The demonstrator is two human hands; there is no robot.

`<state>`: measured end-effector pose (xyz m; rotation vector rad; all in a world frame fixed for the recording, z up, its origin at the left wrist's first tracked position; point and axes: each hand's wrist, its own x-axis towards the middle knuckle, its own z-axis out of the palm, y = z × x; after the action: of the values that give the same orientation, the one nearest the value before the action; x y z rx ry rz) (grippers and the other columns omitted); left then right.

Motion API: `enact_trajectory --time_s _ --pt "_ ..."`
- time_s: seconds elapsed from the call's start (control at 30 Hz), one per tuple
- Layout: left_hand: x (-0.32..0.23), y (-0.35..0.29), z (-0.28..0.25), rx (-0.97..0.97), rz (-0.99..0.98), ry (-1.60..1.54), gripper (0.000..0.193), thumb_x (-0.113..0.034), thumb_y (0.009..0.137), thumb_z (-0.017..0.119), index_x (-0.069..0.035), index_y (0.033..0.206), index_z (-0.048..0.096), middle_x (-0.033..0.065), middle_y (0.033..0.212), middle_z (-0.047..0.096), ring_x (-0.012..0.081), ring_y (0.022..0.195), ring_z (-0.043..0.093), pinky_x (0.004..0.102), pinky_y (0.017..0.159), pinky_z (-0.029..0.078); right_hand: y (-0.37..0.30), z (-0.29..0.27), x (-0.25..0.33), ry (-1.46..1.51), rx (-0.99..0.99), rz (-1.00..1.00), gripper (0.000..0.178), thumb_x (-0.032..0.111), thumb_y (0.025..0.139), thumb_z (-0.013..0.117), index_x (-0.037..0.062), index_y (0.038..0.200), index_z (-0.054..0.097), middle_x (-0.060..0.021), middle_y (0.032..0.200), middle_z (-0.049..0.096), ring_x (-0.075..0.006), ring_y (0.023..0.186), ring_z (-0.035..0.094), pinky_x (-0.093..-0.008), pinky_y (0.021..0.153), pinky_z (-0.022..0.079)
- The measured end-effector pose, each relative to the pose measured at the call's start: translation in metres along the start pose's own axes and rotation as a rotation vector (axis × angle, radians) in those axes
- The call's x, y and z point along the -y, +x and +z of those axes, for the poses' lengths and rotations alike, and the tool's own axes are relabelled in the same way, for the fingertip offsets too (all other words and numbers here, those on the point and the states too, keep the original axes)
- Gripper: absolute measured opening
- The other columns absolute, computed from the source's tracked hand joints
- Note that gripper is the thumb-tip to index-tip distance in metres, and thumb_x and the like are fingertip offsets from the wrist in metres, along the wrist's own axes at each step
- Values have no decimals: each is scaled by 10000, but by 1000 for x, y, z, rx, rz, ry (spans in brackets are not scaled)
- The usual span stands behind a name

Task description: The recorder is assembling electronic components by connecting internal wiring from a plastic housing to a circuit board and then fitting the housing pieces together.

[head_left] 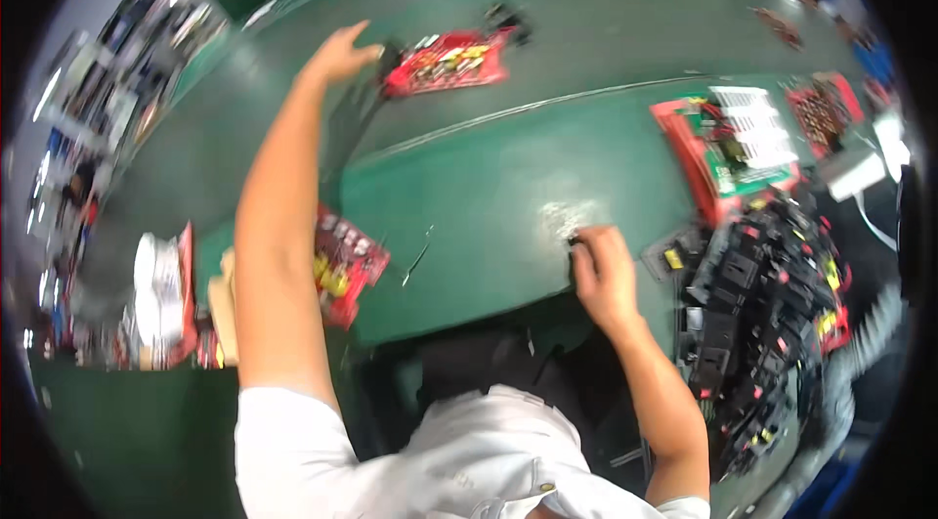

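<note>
Left hand (342,52) stretched far out over the green table (489,187), fingers spread and loose, nothing gripped. Fingertips sit just beside the near end of a red circuit board (447,61) that lies flat on the far strip of the table; motion blur makes it unclear whether they actually touch it. Board carries small yellow and dark parts, with a black component at its far right end.

Right hand (603,273) low and close to the body, resting on the table near its front edge. Fingers curled around a small dark object (575,241) at the fingertips; too small and blurred to say what it is. A pale scuffed patch marks the table surface just above that hand.

Second red board (344,263) lies at the front left edge, partly hidden behind the left forearm. A thin metal tool (420,255) lies loose on the table just right of it.

Right of the right hand: heap of black connectors (757,324) with red and yellow bits. Beyond the heap, a red tray (696,162) holding a green board and a white ribbed part.
</note>
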<state>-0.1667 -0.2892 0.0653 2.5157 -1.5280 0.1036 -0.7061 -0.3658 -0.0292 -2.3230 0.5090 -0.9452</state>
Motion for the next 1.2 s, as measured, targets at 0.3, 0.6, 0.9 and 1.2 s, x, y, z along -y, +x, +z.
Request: enact_trajectory --time_s 0.3,0.6,0.9,1.2 --pt "22 -155 -109 1081 -860 -45 833 -343 759 781 -202 1496 419 90 1504 473 343 1330 491 571 1035 422 8 5 -4 114 44 131 136 11 938 598 -6 1070 629 -108 979 619 -206 826 639 -298 701 510" --pt "15 -221 -54 744 -915 -383 518 4 721 729 -115 1216 632 64 1074 709 232 979 679 447 881 554 2 4 -10 191 39 162 148 28 938 588 -16 1073 628 -120 989 617 -226 823 633 -307 727 510" --pt "-95 -118 -112 530 -368 -458 299 -158 775 705 -43 1050 680 27 906 699 127 776 673 303 679 565 6 -2 -20 655 -91 496 270 159 983 614 3 1202 610 -84 1086 645 -152 887 634 -292 787 509" --pt "-200 -132 -18 341 -363 -806 224 -186 802 727 -30 957 685 29 845 677 121 706 642 308 629 553 13 -10 -22 928 -82 531 597 287 1025 553 -2 1492 320 -146 1241 607 -193 1074 630 -300 931 499"
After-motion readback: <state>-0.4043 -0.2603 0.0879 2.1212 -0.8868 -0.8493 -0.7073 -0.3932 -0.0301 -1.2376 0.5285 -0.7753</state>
